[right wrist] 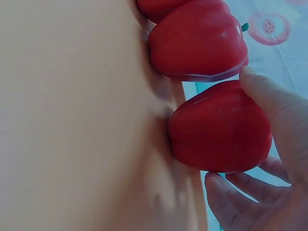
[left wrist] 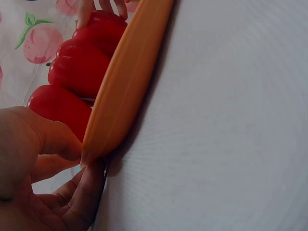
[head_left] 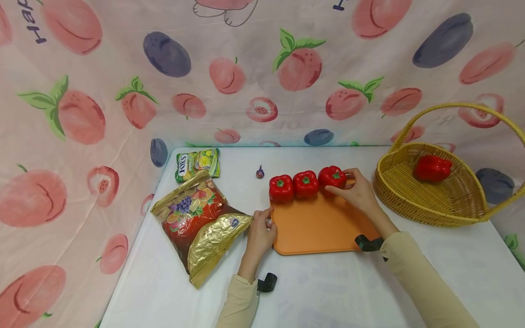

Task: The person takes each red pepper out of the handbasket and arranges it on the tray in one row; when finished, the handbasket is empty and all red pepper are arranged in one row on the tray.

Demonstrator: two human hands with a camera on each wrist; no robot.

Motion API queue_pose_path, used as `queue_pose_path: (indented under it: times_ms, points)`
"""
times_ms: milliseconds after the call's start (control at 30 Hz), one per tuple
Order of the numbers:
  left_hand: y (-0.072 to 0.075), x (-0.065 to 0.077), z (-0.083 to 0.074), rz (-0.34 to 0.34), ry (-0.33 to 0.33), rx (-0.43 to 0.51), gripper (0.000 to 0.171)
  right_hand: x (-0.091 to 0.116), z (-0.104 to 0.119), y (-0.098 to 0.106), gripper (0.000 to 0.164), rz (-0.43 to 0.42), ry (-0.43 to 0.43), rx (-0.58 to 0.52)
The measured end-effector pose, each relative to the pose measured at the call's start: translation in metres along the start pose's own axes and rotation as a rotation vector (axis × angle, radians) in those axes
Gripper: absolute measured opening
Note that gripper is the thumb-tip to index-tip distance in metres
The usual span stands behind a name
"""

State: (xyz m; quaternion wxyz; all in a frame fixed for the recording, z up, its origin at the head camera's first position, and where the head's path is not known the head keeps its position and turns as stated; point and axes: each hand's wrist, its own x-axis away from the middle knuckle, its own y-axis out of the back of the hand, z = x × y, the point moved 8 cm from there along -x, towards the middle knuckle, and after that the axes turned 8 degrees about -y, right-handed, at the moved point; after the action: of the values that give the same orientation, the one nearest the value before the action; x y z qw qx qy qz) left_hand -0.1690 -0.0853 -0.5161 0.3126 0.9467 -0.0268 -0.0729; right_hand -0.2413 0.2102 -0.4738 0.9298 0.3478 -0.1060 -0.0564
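Note:
My right hand (head_left: 362,192) grips a red bell pepper (head_left: 332,176) at the back of an orange tray (head_left: 317,228), thumb on one side and fingers on the other. Two more red bell peppers, one in the middle (head_left: 306,184) and one at the left (head_left: 281,188), make a row with it along the tray's back edge. In the right wrist view a narrow gap parts the held pepper (right wrist: 221,130) from its neighbour (right wrist: 199,43). At the tray's left edge, my left hand (head_left: 261,231) pinches the rim (left wrist: 108,125) between thumb and fingers.
To the right stands a yellow woven basket (head_left: 418,214) with a tall handle and a red bell pepper (head_left: 433,168) inside. A large red-and-gold snack bag (head_left: 203,223) lies left of the tray. Behind it are a green Fox's candy packet (head_left: 198,163) and a lollipop (head_left: 260,173).

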Motion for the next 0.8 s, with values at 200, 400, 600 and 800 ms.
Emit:
queue_pose_path:
  times_ms: [200,400,600,800]
  points:
    - [0.0003,-0.0004,0.0,0.0,0.004,-0.001,0.045,0.0009,0.0024,-0.0012,0.093,0.028,-0.009,-0.01]
    - [0.0,-0.0004,-0.001,0.003,-0.005,0.009,0.046,0.0009,0.001,-0.0041,0.096,0.049,-0.003,0.006]
    - [-0.0002,0.0003,-0.0015,-0.001,-0.006,0.011,0.045,0.001,-0.0001,-0.007,0.097,0.065,-0.009,0.017]
    - [0.0005,0.0003,-0.002,0.003,0.001,0.007,0.045,0.0023,0.0001,-0.0063,0.095,0.065,-0.009,0.018]
